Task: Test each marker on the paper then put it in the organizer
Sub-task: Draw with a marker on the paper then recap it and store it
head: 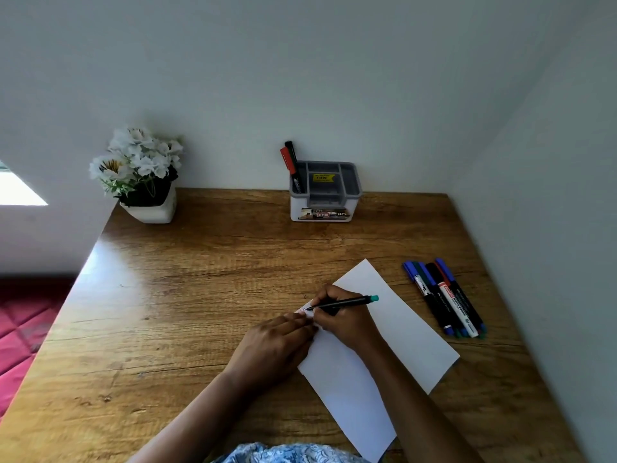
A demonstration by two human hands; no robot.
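A white sheet of paper (397,332) lies at an angle on the wooden desk. My right hand (344,320) grips a black marker with a teal end (347,302), its tip touching the paper's left edge beside small red marks. My left hand (277,345) rests flat on the desk, its fingers pressing the paper's left edge. Several capped markers (444,299) lie in a bunch to the right of the paper. A white and grey organizer (325,192) stands at the back by the wall, with a red marker (286,159) and a black marker (292,162) upright in its left compartment.
A white pot of artificial white flowers (143,175) stands at the desk's back left corner. Walls close the back and right sides. A red quilted surface (23,329) lies below the desk's left edge.
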